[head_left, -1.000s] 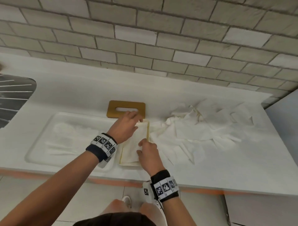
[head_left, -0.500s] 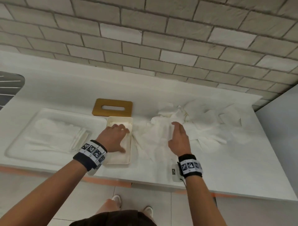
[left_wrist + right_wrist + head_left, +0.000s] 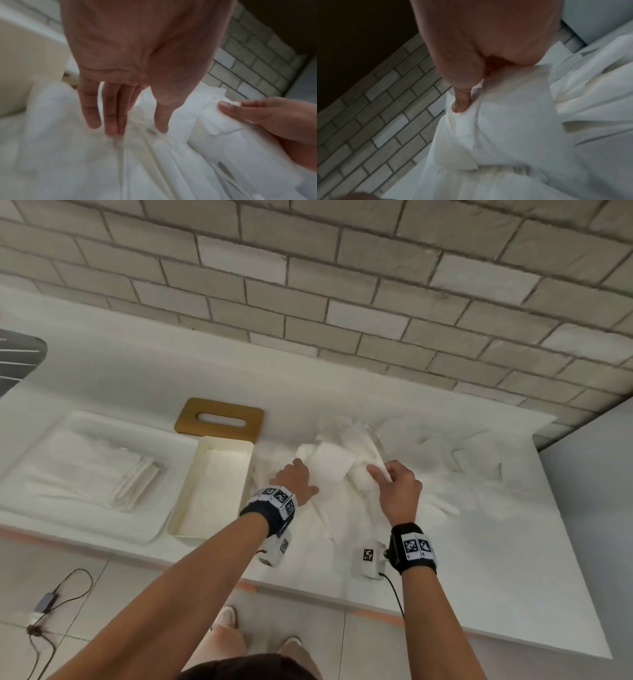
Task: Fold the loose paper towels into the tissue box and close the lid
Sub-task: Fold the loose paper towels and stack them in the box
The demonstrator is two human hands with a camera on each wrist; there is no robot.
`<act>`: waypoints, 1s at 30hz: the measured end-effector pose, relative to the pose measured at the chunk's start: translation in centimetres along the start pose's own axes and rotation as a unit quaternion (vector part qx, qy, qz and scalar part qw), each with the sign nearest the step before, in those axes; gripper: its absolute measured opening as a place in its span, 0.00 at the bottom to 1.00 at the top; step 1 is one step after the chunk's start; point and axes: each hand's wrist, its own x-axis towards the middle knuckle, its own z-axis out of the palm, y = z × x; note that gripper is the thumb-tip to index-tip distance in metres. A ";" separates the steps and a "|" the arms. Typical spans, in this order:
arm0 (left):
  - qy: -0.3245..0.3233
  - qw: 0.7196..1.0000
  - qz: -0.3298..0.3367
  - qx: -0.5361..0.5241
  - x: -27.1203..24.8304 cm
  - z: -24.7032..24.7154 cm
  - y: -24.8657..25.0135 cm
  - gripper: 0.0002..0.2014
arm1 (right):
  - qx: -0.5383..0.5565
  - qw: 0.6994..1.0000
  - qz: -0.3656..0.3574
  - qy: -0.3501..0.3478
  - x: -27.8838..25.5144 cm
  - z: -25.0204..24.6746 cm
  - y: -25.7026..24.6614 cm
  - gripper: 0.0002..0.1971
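A cream tissue box (image 3: 181, 513) stands open on the white counter with folded towels lying flat inside. Its brown slotted lid (image 3: 219, 416) lies behind it. To the box's right spreads a pile of loose white paper towels (image 3: 428, 460). My left hand (image 3: 294, 479) (image 3: 123, 129) hovers over the pile's near left part with straight, spread fingers and holds nothing. My right hand (image 3: 383, 474) (image 3: 462, 106) pinches a folded paper towel (image 3: 329, 463) (image 3: 505, 115) between thumb and fingers and lifts it off the pile.
A white tray (image 3: 41, 508) with a small stack of folded towels (image 3: 133, 482) lies left of the box. A brick wall (image 3: 342, 285) runs behind the counter. A dark ridged surface (image 3: 17, 354) sits far left. The counter's front edge (image 3: 308, 587) is near my wrists.
Both hands left the box and moved right to the loose pile. The right hand went from lying flat on the pile to pinching a towel; the left hand came off the towels in the box.
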 end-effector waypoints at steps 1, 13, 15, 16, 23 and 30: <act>-0.009 1.000 -0.008 -0.025 0.3 0.4 0.1 0.45 | 0.017 1.000 -0.005 0.005 0.3 -0.5 0.3 0.20; 0.154 0.964 0.090 -0.198 0.8 -2.2 0.4 0.04 | -0.044 0.986 0.157 -0.035 0.0 -4.9 4.3 0.16; 0.186 0.937 0.142 -0.258 0.5 -3.3 0.5 0.06 | 0.036 0.990 0.137 0.002 -0.3 -6.3 2.3 0.14; 0.191 0.926 0.156 -0.284 0.2 -4.2 0.6 0.06 | 0.062 0.991 0.114 0.016 -0.3 -7.1 0.9 0.14; 0.246 0.861 0.253 -0.366 -2.8 -11.2 0.6 0.08 | 0.219 0.975 -0.002 0.035 0.5 -10.1 -10.7 0.17; 0.262 0.850 0.292 -0.352 -6.7 -16.8 -4.5 0.14 | 0.024 0.998 -0.053 0.004 1.5 -4.2 -12.9 0.10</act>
